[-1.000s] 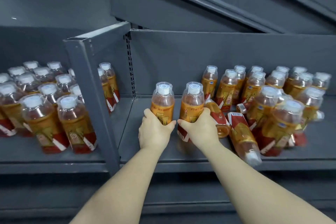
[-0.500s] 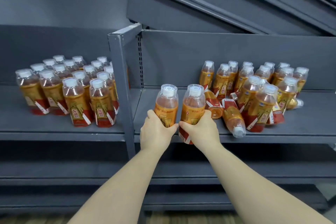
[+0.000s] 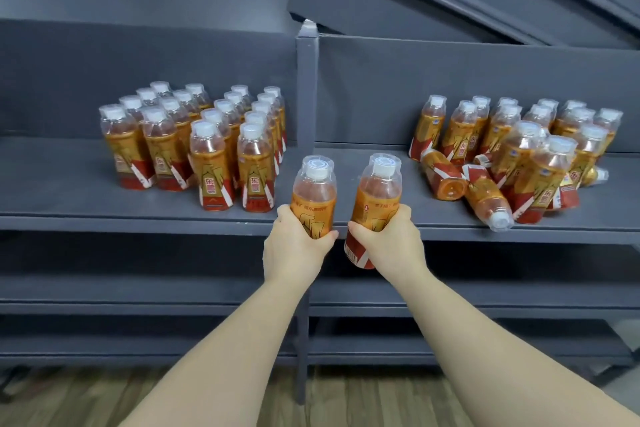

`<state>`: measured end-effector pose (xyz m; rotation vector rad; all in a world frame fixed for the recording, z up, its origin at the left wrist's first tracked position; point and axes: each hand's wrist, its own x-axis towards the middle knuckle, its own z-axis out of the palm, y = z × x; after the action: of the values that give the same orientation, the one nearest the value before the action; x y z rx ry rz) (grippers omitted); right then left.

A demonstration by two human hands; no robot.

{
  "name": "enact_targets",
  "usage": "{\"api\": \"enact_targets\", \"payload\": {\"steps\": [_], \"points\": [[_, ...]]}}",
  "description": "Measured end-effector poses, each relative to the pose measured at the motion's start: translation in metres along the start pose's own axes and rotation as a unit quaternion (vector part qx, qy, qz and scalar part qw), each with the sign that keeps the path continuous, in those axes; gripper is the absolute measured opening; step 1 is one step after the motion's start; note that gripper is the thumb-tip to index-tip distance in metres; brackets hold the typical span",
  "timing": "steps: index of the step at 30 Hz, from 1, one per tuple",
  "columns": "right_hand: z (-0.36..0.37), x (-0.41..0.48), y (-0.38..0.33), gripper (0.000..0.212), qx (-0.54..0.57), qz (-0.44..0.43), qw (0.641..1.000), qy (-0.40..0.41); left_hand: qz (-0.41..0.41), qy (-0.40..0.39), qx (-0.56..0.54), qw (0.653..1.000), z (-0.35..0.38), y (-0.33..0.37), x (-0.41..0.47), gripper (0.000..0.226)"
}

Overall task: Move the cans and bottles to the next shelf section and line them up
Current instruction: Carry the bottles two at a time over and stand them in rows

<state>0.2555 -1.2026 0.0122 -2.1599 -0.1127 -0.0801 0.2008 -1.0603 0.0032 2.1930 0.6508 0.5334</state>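
— What's each hand got?
— Through the head camera, the left hand (image 3: 294, 239) is curled round the left bottle (image 3: 313, 194) and the right hand (image 3: 388, 239) round the right bottle (image 3: 379, 191). Both bottles are upright, out past the shelf's (image 3: 138, 222) front edge, by the post (image 3: 307, 87).
— Why grip them low?
— Likely so the bottles can be stood straight beside the neat rows (image 3: 207, 135) left of the post. The heap (image 3: 519, 149) on the right is jumbled, with some lying flat.

Single head-worn wide-angle view, faced forward and slightly down at grey shelf unit (image 3: 138, 218). Stood near: forearms entered from bottom edge, left hand (image 3: 294, 246) gripped left bottle (image 3: 313, 194), right hand (image 3: 391, 239) gripped right bottle (image 3: 379, 198), mid-frame. Upright post (image 3: 307, 97) split view into two sections. Wood floor (image 3: 86, 399) filled bottom strip.
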Motion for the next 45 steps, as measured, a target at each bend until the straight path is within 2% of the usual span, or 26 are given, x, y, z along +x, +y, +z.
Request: {"api": "enact_targets", "payload": {"steps": [9, 15, 32, 38, 45], "points": [[0.075, -0.066, -0.054, 0.06, -0.001, 0.0, 1.0, -0.027, -0.037, 0.037, 0.005, 0.999, -0.093, -0.079, 0.002, 0.067], [0.129, -0.092, -0.093, 0.062, 0.0, -0.03, 0.998, -0.055, -0.068, 0.071, 0.013, 0.995, -0.145, -0.126, 0.007, 0.067], [0.253, -0.044, -0.181, 0.059, 0.055, -0.118, 0.979, -0.155, -0.148, 0.171, 0.052, 0.973, -0.222, -0.181, 0.1, 0.073], [0.285, -0.024, -0.201, 0.062, 0.043, -0.113, 0.98, -0.157, -0.151, 0.156, 0.051, 0.975, -0.228, -0.2, 0.141, 0.073], [0.321, -0.011, -0.223, 0.064, 0.025, -0.083, 0.992, -0.092, -0.102, 0.111, 0.028, 0.988, -0.242, -0.225, 0.193, 0.071]]}}
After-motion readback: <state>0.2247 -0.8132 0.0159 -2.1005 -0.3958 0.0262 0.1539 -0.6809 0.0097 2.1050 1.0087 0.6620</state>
